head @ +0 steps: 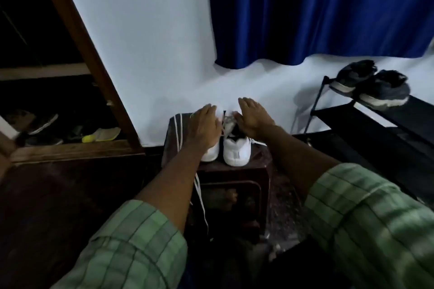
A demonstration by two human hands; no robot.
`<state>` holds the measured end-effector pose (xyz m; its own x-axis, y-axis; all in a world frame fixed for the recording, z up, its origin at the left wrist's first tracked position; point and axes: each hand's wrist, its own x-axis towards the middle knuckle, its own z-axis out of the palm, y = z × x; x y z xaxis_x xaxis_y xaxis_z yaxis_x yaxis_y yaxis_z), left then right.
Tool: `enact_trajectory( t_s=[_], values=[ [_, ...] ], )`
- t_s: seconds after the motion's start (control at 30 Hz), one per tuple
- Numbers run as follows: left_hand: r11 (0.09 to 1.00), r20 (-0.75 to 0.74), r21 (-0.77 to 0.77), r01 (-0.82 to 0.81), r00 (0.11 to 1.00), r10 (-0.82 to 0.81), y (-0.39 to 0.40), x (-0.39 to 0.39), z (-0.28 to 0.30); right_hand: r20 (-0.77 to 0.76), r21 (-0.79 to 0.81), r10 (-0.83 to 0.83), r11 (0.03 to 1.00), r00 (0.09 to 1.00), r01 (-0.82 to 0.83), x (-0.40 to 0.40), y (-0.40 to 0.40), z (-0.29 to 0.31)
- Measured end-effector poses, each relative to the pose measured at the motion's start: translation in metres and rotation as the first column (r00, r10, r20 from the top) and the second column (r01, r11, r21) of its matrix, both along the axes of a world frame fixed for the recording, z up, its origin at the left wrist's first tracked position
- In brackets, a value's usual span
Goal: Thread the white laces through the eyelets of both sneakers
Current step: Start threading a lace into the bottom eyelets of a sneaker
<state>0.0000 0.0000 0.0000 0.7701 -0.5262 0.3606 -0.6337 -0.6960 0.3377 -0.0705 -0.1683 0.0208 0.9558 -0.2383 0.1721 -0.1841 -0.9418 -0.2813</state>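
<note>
Lacing not yet begun: left hand (204, 127) and right hand (254, 117), fingers straight and gripping nothing, rest on the white sneakers (236, 153) (loose lace (178, 131) alongside), so next comes picking up a lace end.

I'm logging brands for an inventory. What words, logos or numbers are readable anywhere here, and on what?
None readable.
White sneakers on the dark wooden stool: faint heel marks, too blurred to read.
Dark shoes on the black rack: no legible text.
</note>
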Motion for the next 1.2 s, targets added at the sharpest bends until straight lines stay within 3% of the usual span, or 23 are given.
enact_trajectory(
  t_s=[0.1, 0.33, 0.6, 0.83, 0.93, 1.2],
  values=[
    [0.993, 0.033, 0.082, 0.091, 0.995, -0.094, 0.02, -0.036, 0.01, 0.039, 0.003, 0.033, 0.999, 0.999, -0.034, -0.033, 0.015, 0.006],
    [0.985, 0.096, 0.15, 0.089, 0.99, -0.104, 0.034, -0.059, 0.034, 0.049, 0.11, -0.087, 0.991, 0.995, 0.081, -0.066, 0.026, 0.002],
    [0.995, 0.068, 0.016, 0.096, 0.993, -0.097, -0.011, -0.02, 0.018, 0.238, 0.351, -0.204, 0.93, 0.95, 0.112, -0.03, 0.006, -0.031],
    [0.982, -0.014, -0.058, 0.178, 0.984, -0.179, -0.052, 0.008, -0.008, 0.324, 0.368, -0.184, 0.928, 0.928, 0.056, -0.011, -0.009, -0.057],
    [0.974, 0.048, -0.122, 0.19, 0.982, -0.185, -0.057, 0.012, -0.017, 0.366, 0.332, -0.166, 0.943, 0.916, 0.038, -0.012, -0.021, -0.059],
    [0.918, 0.064, -0.311, 0.245, 0.969, -0.237, -0.052, 0.01, -0.028, 0.496, 0.44, -0.127, 0.89, 0.859, -0.123, -0.027, -0.034, -0.061]
  ],
)
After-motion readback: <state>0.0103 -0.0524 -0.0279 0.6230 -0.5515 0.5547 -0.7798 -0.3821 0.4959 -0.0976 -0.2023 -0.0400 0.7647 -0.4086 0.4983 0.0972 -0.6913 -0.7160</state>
